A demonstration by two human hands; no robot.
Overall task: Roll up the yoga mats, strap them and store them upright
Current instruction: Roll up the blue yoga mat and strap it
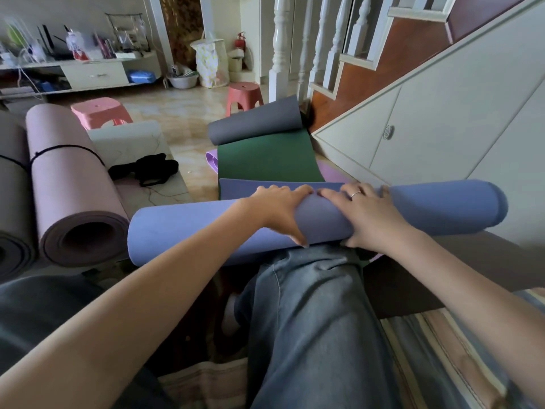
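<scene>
Both hands on blue mat — rolled

Bare forearms, faded blue jeans, slim silver ring.

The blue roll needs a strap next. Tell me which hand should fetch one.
Left, probably. The black straps lie on the floor to the left, nearer the left hand. The right hand can keep pressing the blue mat so it stays rolled.
</scene>
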